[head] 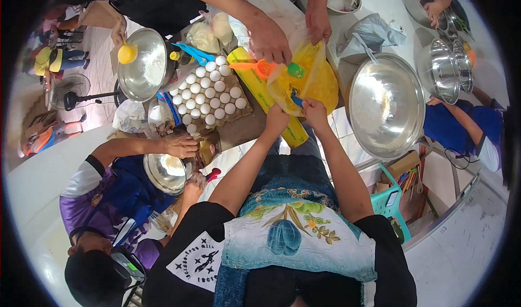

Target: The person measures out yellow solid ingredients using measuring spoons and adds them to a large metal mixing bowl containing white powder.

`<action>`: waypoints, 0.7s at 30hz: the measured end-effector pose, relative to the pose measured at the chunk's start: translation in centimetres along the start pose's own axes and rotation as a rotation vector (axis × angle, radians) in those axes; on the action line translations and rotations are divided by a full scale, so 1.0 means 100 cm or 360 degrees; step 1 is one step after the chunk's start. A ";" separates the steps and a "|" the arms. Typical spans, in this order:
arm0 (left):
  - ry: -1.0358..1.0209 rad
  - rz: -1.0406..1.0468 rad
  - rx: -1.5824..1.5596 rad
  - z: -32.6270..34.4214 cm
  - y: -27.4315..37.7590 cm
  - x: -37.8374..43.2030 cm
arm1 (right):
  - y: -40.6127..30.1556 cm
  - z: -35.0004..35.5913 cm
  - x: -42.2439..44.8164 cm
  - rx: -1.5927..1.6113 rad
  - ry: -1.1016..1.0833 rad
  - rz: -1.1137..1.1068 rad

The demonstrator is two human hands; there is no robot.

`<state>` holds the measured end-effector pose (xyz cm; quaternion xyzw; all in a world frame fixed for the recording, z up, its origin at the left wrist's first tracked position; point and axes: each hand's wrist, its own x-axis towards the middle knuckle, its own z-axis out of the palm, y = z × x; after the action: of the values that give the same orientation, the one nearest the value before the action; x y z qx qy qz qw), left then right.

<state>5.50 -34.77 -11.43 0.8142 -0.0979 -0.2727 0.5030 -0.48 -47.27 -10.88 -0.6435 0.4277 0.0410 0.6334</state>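
Observation:
At the table's near edge, my left hand point(278, 120) grips the lower rim of a transparent plastic bag point(281, 85) with soft yellow contents point(323, 81). Beside it my right hand point(315, 111) holds a blue-handled utensil point(297, 99); its far end reaches into the bag mouth, and its tip is hard to make out. Across from me, another person's hand point(268, 40) is over an orange measuring spoon point(264, 68) and a green measuring scoop point(296, 70) at the bag's opening. That person's other hand point(319, 26) pinches the bag's far side. Under the bag lies a long yellow printed package point(248, 77).
A tray of white eggs point(209, 91) sits left of the bag. Large steel bowls stand at right point(386, 107) and far left point(142, 65). A co-worker at left has a smaller steel bowl point(166, 172) and a red scoop point(213, 174). A turquoise plastic chair point(392, 201) is low right.

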 end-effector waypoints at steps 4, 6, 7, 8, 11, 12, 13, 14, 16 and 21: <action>-0.0037 0.0003 0.0073 -0.004 0.010 -0.003 | -0.001 0.001 -0.004 0.0285 -0.0046 0.0110; -0.0058 0.0060 0.0235 -0.005 0.014 -0.004 | -0.008 0.000 -0.008 0.0210 -0.0088 0.0173; -0.0058 0.0060 0.0236 -0.004 0.015 -0.004 | -0.011 -0.001 -0.008 0.0212 -0.0088 0.0174; -0.0062 0.0091 0.0267 -0.004 0.017 -0.003 | -0.014 -0.002 -0.007 0.0176 -0.0110 0.0126; -0.0109 0.0066 0.0256 -0.005 0.016 0.000 | -0.012 -0.011 -0.008 0.0273 -0.0192 0.0158; -0.0146 0.0010 0.0212 -0.006 0.017 0.002 | -0.011 -0.016 -0.008 0.0403 -0.0258 0.0235; -0.0133 0.0008 0.0212 -0.005 0.005 0.006 | -0.013 -0.016 -0.010 0.0398 -0.0269 0.0231; -0.0140 0.0046 -0.0226 -0.005 -0.010 0.010 | -0.014 -0.016 -0.013 0.0539 -0.0300 0.0304; -0.0172 0.0084 -0.0659 -0.007 -0.006 0.012 | -0.009 -0.021 -0.015 0.0694 -0.0309 0.0385; -0.0195 -0.0180 -0.0667 -0.022 0.012 0.011 | -0.002 -0.025 -0.025 0.0989 -0.0248 0.0544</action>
<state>7.75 -34.08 -10.00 0.6780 -0.0236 -0.3638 0.6383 -3.19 -48.17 -8.78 -0.3344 0.4715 0.0632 0.8136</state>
